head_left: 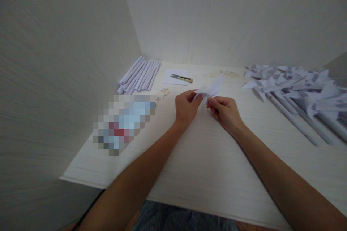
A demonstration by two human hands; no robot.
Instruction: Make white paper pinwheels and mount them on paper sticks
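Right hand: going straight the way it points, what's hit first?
Probably the folded white paper, directly ahead of the right hand, then the left hand gripping it. Depth unclear; right hand and paper may already touch.

Folded paper [215, 86], mid-frame: plain white w/ pale lilac-grey shading. Same white/lilac-grey on tubes [146, 75], upper L of ctr, & pinwheels [298, 87], R side. Sheet [175, 72] nr upper ctr: plain white; snips [185, 79] there: dk grey blades, yellowish handle. Sticks [164, 91] just below: pale tan; specks [229, 73] upper R of ctr: brownish. Tabletop [206, 151]: off-wht, faint grey streaks. Back wall [217, 18], top: lt grey, fine grain. Pixelated item [132, 113], L of ctr: lt blue, red patch. Fabric [173, 216], bottom: mottled blue-grey.
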